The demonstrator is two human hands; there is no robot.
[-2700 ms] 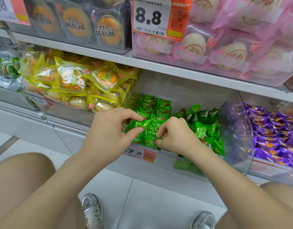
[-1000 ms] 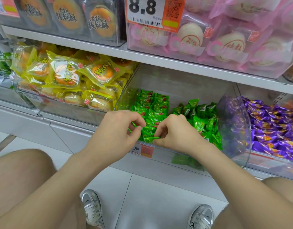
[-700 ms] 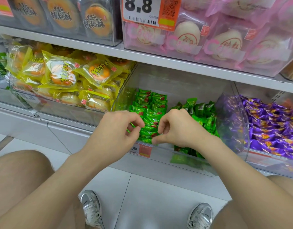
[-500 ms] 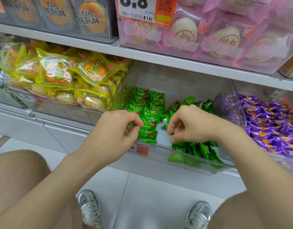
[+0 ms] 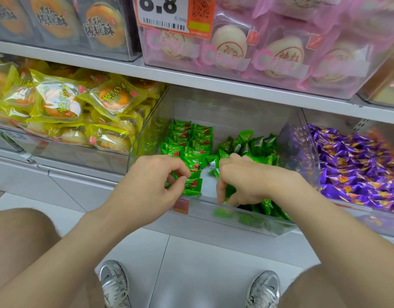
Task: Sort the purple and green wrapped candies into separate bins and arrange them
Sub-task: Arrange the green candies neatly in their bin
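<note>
Both hands were inside the clear bin [image 5: 205, 204]. The left hand [image 5: 147, 185] pinched the front green candy [image 5: 192, 185] of the stacked rows between thumb and forefinger. The right hand [image 5: 249, 183] was curled down into the loose green candies [image 5: 253, 143]; its grasp could not be determined. Purple candies [image 5: 356, 165] filled the neighbouring bin [image 5: 373, 221] to the right.

White store shelving [image 5: 213, 85], pale tiled floor [image 5: 202, 263] — orange price tag [image 5: 169, 18], even light
</note>
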